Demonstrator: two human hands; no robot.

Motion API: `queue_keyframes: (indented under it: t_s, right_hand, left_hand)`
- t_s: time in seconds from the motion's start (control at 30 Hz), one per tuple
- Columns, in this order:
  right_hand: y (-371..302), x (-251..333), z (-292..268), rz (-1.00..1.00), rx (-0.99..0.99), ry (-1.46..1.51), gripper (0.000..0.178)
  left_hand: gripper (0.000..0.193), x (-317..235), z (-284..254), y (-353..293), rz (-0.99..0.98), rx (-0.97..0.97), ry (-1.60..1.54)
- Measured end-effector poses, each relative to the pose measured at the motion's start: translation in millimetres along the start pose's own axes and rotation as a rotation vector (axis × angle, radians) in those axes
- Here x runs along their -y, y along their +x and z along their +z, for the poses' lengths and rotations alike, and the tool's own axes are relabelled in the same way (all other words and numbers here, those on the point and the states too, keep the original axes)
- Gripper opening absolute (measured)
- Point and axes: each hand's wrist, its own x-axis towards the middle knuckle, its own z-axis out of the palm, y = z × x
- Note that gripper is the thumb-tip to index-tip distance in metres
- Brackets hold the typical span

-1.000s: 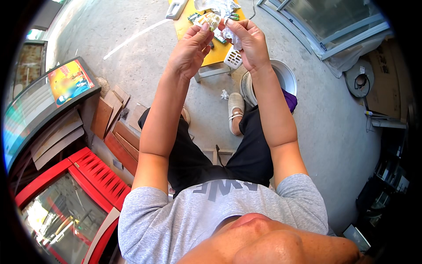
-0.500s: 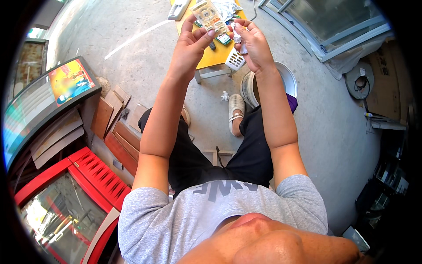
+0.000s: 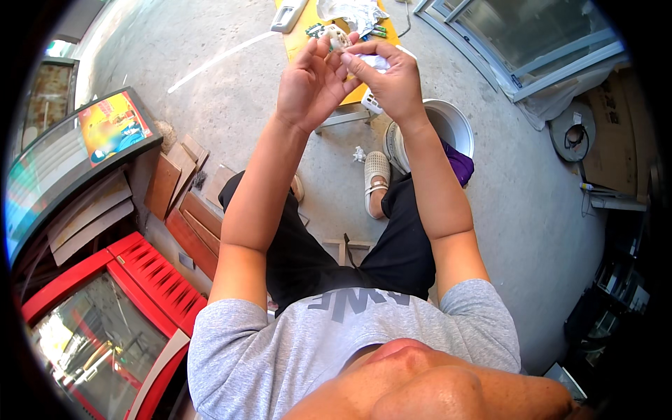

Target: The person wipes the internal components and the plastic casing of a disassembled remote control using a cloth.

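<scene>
A pale rubber button pad (image 3: 337, 36) with small raised keys shows at the fingertips of my left hand (image 3: 308, 94), tilted and partly hidden by the fingers. My left palm faces up, fingers curled round the pad's near end. My right hand (image 3: 388, 80) reaches across to it, thumb and forefinger pinched at the pad's edge. A crumpled white tissue (image 3: 374, 63) shows within my right hand's grip. Below the hands' level, a white plastic cover with holes (image 3: 372, 101) sits at the near edge of the yellow table (image 3: 299, 43).
On the table are a white plastic casing (image 3: 288, 15), a crumpled clear-white wrapper (image 3: 350, 10) and green batteries (image 3: 379, 31). A white bucket (image 3: 458, 122) with purple cloth (image 3: 458, 164) stands by my right leg. Wooden boards (image 3: 192, 220) and a red-framed cabinet (image 3: 150, 280) are at left.
The button pad has tilted and now shows smaller, less face-on. My right hand has moved left, up against my left fingers. My left hand has turned its palm more upward.
</scene>
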Motion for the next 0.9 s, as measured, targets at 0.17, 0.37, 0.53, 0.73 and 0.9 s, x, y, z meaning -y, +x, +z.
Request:
queue_keyframes:
  t_s: [0.17, 0.37, 0.53, 0.73, 0.9]
  right_hand:
    - [2.6, 18.6, -4.5, 0.19, 0.028, 0.482, 0.026]
    - [7.0, 19.2, -23.8, 0.212, -0.083, 0.569, 0.032]
    - [7.9, 18.6, -25.4, 0.18, -0.089, 0.609, 0.025]
    - [8.4, 11.8, -21.2, 0.149, -0.151, 0.458, 0.024]
    - [5.9, 16.1, -17.1, 0.078, -0.151, 0.396, 0.022]
  left_hand:
    - [0.07, -4.5, -7.2, -0.4, -0.066, 0.281, -0.469]
    - [0.078, -10.7, 0.9, -3.8, -0.071, 0.247, -0.416]
    - [0.08, -8.5, 0.9, -3.8, -0.09, 0.249, -0.459]
    - [0.081, -8.0, 2.8, -4.6, -0.094, 0.24, -0.451]
    - [0.079, -7.4, 2.6, -5.6, -0.102, 0.216, -0.457]
